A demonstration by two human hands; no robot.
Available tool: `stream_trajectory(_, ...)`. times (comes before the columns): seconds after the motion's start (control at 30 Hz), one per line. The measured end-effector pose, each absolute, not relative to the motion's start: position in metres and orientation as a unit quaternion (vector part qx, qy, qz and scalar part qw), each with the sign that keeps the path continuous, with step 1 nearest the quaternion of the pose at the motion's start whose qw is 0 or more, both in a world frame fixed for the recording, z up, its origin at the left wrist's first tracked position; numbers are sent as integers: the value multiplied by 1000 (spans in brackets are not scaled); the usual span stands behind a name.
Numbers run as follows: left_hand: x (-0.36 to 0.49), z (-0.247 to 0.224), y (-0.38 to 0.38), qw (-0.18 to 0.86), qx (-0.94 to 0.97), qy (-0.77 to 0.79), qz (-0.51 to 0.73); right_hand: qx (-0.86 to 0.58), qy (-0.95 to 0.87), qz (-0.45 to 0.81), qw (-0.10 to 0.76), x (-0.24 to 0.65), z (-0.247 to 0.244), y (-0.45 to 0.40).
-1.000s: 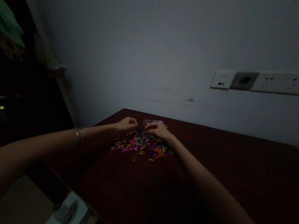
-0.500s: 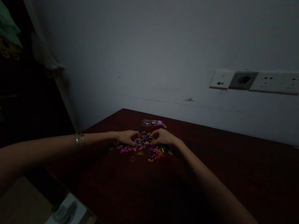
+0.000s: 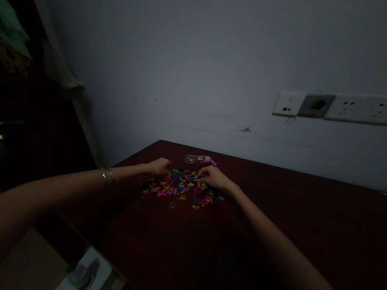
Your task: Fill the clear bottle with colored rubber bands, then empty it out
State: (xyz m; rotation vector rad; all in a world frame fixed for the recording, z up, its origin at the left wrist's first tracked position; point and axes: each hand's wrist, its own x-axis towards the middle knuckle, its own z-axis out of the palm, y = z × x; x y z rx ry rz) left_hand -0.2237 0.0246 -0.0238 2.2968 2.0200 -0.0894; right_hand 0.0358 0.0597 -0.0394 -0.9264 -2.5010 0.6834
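A loose heap of small, many-coloured rubber bands [image 3: 183, 180] is spread over the dark reddish table. My left hand [image 3: 159, 166] is at the left edge of the heap, its fingers curled inward and partly hidden. Whether a band is in it cannot be seen. On the right side of the heap, my right hand [image 3: 212, 176] has thumb and fingers drawn together in a pinch among the bands. What lies between its fingertips is too small to make out. One yellow band [image 3: 173, 205] lies apart, in front of the heap.
Behind the heap lies a clear bottle [image 3: 193, 159] with a pink cap and loop. The table [image 3: 279, 206] meets a pale wall carrying a socket panel [image 3: 353, 109]. Below the front edge is a white surface with a clear container [image 3: 82, 277]. A dark door stands at left.
My left hand has moved left from the middle of the heap to its edge, and its fingers have closed. My right hand has barely shifted; its fingers are closer together.
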Motion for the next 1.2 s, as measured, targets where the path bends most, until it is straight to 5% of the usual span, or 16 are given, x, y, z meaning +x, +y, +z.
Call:
stream_trajectory(0.13, -243, -23, 37, 28, 740, 671, -19, -347, -847, 267, 302, 33, -34, 65)
stream_trajectory(0.37, -247, -19, 43, 58, 709, 702, -34, -352, -819, 283, 353, 36, -34, 72)
stream_trajectory(0.8, -261, -37, 97, -11, 626, 779, -34, -429, -670, 458, 395, 110, -68, 88)
stream_trajectory(1.2, -251, -59, 123, -21, 600, 799, -25, -346, -718, 503, 334, 40, -48, 45)
